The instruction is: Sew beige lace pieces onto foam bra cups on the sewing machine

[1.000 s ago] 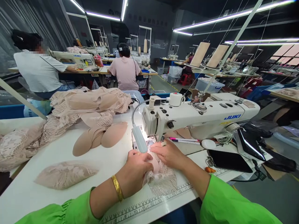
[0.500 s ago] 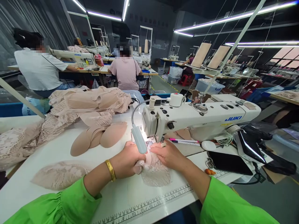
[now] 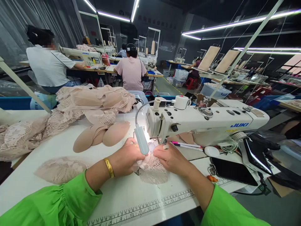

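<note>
Beige lace fabric (image 3: 154,172) lies below the needle area of a white sewing machine (image 3: 207,122), between my hands. My left hand (image 3: 125,157), with a gold bracelet at the wrist, is closed on the fabric's left side. On the right, my right hand (image 3: 171,158) pinches the fabric close to the presser foot. A grey lamp (image 3: 141,139) on a bent metal neck lights the spot and hides part of the fabric and my left fingertips.
Beige cup pads (image 3: 116,134) and a lace cup (image 3: 61,169) lie left. Behind them is a lace pile (image 3: 94,100). Pens (image 3: 188,146), a white round object (image 3: 211,151) and a black phone (image 3: 232,171) lie right. Two people sit at machines ahead.
The whole view has shifted slightly, moving the scene right. The lace fabric has turned and bunched a little between my hands, and my right fingers are drawn in more tightly.
</note>
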The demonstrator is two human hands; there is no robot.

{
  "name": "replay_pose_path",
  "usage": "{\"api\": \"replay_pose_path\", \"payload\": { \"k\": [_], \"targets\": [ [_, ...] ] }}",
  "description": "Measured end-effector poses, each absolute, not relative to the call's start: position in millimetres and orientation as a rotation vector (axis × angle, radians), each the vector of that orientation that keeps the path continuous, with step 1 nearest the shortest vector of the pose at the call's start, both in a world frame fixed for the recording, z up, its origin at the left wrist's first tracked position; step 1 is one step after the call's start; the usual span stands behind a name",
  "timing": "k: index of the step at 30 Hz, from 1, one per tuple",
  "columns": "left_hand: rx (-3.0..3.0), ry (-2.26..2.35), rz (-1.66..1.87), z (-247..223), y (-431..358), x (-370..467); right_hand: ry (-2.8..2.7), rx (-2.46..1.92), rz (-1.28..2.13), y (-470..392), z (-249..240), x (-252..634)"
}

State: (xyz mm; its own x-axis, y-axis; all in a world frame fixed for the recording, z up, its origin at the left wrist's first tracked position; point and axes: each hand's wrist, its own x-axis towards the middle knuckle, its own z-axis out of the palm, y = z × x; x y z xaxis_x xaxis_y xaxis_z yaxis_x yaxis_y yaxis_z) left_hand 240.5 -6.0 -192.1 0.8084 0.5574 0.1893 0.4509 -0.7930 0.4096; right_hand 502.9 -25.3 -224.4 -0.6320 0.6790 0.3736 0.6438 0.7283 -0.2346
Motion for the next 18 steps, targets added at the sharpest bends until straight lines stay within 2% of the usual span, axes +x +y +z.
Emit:
{"api": "replay_pose_path", "payload": {
  "k": [6, 18],
  "targets": [
    [2.683, 0.783, 0.333, -184.1, 4.3, 240.7, -2.480, -1.139, 0.072, -26.9, -216.5, 504.6],
    [2.715, 0.808, 0.406, -193.0, 12.1, 236.3, -2.333, -1.109, 0.156, -22.3, -217.7, 505.5]
  ]
}}
